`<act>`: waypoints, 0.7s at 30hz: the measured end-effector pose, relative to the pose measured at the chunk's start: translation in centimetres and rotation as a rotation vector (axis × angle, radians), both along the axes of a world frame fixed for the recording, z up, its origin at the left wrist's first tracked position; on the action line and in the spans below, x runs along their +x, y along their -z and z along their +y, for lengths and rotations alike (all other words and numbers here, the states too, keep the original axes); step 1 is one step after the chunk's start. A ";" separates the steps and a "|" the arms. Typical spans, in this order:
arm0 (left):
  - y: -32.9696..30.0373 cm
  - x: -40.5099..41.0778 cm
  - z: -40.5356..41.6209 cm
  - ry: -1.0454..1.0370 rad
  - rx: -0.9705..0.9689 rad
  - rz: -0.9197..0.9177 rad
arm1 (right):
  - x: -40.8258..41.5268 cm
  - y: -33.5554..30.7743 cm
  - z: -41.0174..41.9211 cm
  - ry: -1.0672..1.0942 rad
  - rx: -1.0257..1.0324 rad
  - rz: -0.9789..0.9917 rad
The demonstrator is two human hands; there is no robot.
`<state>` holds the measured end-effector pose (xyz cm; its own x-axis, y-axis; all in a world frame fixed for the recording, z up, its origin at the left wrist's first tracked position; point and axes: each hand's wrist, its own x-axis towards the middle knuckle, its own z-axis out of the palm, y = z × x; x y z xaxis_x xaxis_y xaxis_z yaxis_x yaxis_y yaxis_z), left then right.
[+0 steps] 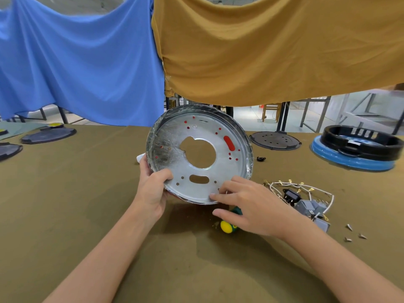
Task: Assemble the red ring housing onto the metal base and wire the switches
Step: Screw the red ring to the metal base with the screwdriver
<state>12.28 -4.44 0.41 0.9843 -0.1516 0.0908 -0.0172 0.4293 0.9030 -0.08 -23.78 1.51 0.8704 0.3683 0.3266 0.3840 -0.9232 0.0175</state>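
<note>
Blue cloth (83, 62) and mustard cloth (273, 47) hung behind an olive-covered tabletop (87, 193). Near its far left edge lay dark round plates (48, 134). At centre, the metal base (200, 154) was held tilted up on edge, its face toward the camera; red showed through its holes and slot, the red ring housing (229, 143) behind it. The left hand (153, 189) gripped the base's lower left rim, thumb on the face. The right hand (247, 204) rested loosely spread fingers (220, 196) on the lower right rim. Below it lay a yellow-tipped green screwdriver (227, 226). Rightward lay the switches (310, 207) with white wires (306, 189), then loose screws (355, 234). Toward the far right edge sat a black ring (360, 142) on a blue base (349, 159).
</note>
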 end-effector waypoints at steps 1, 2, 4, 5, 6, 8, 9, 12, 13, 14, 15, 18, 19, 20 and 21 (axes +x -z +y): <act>0.0 0.0 0.0 0.000 -0.006 0.002 | -0.1 0.0 0.0 -0.001 0.026 0.000; 0.0 0.0 0.0 0.001 -0.011 0.002 | -0.3 -0.1 0.0 0.002 0.065 -0.013; -0.1 0.0 0.1 0.004 -0.022 -0.006 | -0.4 -0.5 -0.1 0.035 0.196 -0.095; -0.1 0.0 0.2 0.002 -0.028 -0.008 | -0.4 -0.8 -0.3 0.076 0.284 -0.149; -0.1 0.0 0.3 -0.005 -0.035 -0.009 | -0.4 -1.1 -0.6 0.137 0.370 -0.185; -0.1 0.2 0.5 -0.022 -0.050 -0.017 | -0.5 -1.7 -1.3 0.289 0.487 -0.156; -0.1 0.2 0.5 -0.030 -0.051 -0.027 | -0.8 -1.8 -1.3 0.363 0.505 -0.093; -0.3 0.5 0.7 -0.068 -0.034 -0.060 | -2.3 -0.7 0.6 0.504 0.410 0.105; -0.4 0.7 0.8 -0.083 -0.029 -0.075 | -2.7 -0.2 1.5 0.523 0.333 0.158; -0.4 0.8 0.9 -0.099 -0.025 -0.090 | -3.0 0.2 2.2 0.531 0.270 0.207; -0.4 0.8 0.9 -0.115 -0.020 -0.102 | -3.1 0.5 2.6 0.534 0.244 0.242; -0.3 1.0 1.0 -0.165 -0.017 -0.124 | -3.2 0.8 3.0 0.547 0.285 0.278; -0.3 1.1 1.0 -0.179 -0.021 -0.126 | -3.4 0.8 3.1 0.557 0.284 0.271; -0.3 1.3 1.0 -0.194 -0.021 -0.124 | -3.5 0.8 3.3 0.574 0.292 0.267; -0.2 1.4 1.1 -0.211 -0.017 -0.118 | -3.5 0.8 3.5 0.590 0.319 0.267</act>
